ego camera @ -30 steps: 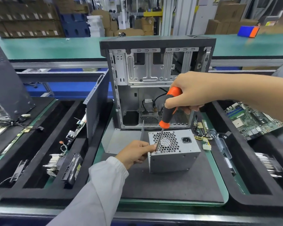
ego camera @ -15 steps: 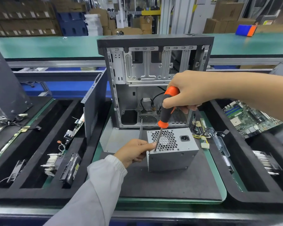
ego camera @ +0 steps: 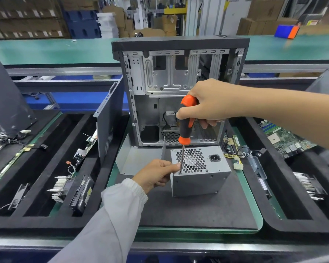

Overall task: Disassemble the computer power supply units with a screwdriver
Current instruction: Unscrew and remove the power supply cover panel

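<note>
Head view: power supply [ego camera: 200, 174] between both hands.

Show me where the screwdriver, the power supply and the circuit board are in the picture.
screwdriver [ego camera: 184, 128]: head view, on the black handle.
power supply [ego camera: 201, 182]: head view, on its front side wall.
circuit board [ego camera: 285, 138]: head view, on its green surface, right tray.

Bright, even overhead light; wide-angle view, sharp in the centre.

Soft short shadows under the power supply [ego camera: 199, 171] and left hand [ego camera: 156, 174] on the dark mat [ego camera: 188, 211]. Mild glare on the bare metal of the computer case [ego camera: 171, 73] and the heatsink fins [ego camera: 310, 184]. Black trays [ego camera: 36, 219] swallow detail. Strong barrel distortion: conveyor [ego camera: 46, 48] and surface [ego camera: 179, 247] edges bow at the frame borders. Background boxes [ego camera: 27, 19] soft, slightly blurred; the bottom edge smears.
</note>
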